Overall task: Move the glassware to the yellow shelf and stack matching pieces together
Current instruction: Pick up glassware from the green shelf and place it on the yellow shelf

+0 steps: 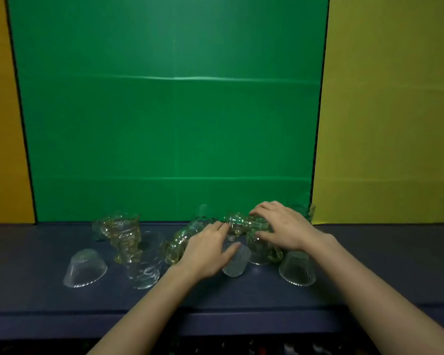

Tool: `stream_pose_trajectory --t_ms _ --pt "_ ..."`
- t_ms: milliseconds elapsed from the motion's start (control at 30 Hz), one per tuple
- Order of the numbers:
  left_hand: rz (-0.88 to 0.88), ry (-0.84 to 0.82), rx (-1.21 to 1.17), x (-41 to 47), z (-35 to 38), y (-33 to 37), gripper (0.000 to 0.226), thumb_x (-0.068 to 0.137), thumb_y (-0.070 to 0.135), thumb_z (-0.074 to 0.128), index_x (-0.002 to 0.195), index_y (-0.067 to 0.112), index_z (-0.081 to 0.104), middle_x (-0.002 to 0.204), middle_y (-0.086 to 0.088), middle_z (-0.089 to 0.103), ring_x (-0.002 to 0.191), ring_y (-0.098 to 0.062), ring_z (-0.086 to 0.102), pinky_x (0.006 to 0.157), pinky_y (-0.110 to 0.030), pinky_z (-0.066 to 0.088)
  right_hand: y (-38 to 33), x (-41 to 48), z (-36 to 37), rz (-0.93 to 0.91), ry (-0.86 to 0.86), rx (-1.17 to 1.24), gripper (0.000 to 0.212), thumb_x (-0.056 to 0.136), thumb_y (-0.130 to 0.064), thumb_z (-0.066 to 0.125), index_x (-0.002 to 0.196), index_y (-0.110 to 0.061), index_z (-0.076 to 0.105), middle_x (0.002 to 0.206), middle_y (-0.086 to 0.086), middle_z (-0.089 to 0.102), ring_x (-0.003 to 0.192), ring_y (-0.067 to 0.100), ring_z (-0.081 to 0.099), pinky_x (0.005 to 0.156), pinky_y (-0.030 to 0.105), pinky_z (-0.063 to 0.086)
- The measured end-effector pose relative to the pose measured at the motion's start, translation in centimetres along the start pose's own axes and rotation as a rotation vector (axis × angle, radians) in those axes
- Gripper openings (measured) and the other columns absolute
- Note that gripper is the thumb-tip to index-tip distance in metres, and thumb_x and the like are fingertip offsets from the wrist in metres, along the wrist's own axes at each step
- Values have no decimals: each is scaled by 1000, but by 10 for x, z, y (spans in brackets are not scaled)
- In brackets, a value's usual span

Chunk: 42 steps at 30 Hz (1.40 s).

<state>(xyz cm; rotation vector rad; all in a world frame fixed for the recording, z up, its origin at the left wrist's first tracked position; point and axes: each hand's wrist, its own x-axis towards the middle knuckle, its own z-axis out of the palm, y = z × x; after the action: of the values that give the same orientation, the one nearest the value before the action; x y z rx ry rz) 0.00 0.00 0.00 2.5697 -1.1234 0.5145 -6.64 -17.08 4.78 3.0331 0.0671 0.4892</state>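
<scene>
Several clear and yellow-tinted glass pieces stand on a dark blue surface (241, 298) before a green backdrop. My left hand (208, 252) hovers, fingers spread, over an upturned ribbed tumbler (237, 265), its fingertips near a small tinted glass (235, 222). My right hand (285, 226) lies with fingers apart on a rounded tinted glass (259, 248); its thumb is hidden. At the left are a tinted footed goblet (122, 231), a swirled clear glass (144, 271) and an upturned clear bowl (85, 269). A tinted glass (177, 243) lies on its side by my left hand. An upturned ribbed bowl (296, 270) sits under my right wrist.
A yellow panel (390, 124) rises at the right and an orange panel (0, 124) at the left. Another glass (306, 210) stands at the back by the yellow panel's edge. The blue surface's front edge (62, 316) runs near the bottom of the view.
</scene>
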Motion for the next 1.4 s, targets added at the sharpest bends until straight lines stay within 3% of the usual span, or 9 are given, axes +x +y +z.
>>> stream_pose_trajectory --t_ms 233,400,600,733,900,1067,1267,1333,1400 --pt "-22 -160 -198 13 24 -15 77 74 74 38 128 20 43 134 1 49 120 -22 48 100 -38 40 17 41 7 22 -252 -114 78 77 -52 63 141 -25 29 146 -2 39 131 20 40 101 39 38" --pt "-38 -228 -313 14 24 -15 98 50 85 46 125 22 46 130 3 54 114 -16 51 99 -34 42 11 69 -3 -20 -446 -264 85 60 -57 75 132 -26 43 134 -1 53 121 23 51 90 35 42" --pt "-55 -169 -380 16 29 -15 77 52 68 70 112 24 52 104 9 60 96 -10 57 88 -25 46 -13 83 -5 -142 -628 -591 76 57 -50 81 123 -24 56 121 -4 63 102 21 60 76 26 41" --pt "-76 -138 -416 19 31 -19 75 53 61 75 114 22 52 101 12 59 93 -5 56 83 -17 41 -20 84 3 -223 -569 -783 67 59 -47 81 117 -22 59 123 -3 62 111 21 61 83 28 43" --pt "-118 -97 -439 22 35 -23 77 53 53 79 115 21 46 107 7 58 101 -10 55 89 -23 42 -7 82 0 -277 -481 -727 67 59 -50 79 116 -22 58 118 -1 64 106 23 62 82 30 46" --pt "-139 -35 -449 24 35 -29 73 45 55 79 102 26 45 103 6 58 94 -11 55 81 -21 41 24 70 -5 -202 -293 -442 72 61 -51 77 121 -23 49 113 -2 63 99 23 59 71 29 39" --pt "-96 151 -487 36 15 -20 77 49 41 84 115 18 51 106 8 50 103 -14 50 87 -22 36 55 35 -5 67 21 107 67 63 -42 76 114 -19 40 100 -6 49 81 14 49 59 23 37" --pt "-74 183 -513 41 6 -13 87 42 49 81 117 16 52 107 7 51 105 -14 51 90 -22 37 63 25 -4 145 181 294 72 59 -40 78 118 -17 42 111 -2 54 94 17 54 76 31 48" --pt "-54 208 -554 47 -2 0 94 36 53 78 117 14 51 108 5 54 103 -15 53 92 -23 38 74 12 -6 204 327 418 72 57 -37 81 118 -16 48 118 1 58 105 18 55 94 37 47"
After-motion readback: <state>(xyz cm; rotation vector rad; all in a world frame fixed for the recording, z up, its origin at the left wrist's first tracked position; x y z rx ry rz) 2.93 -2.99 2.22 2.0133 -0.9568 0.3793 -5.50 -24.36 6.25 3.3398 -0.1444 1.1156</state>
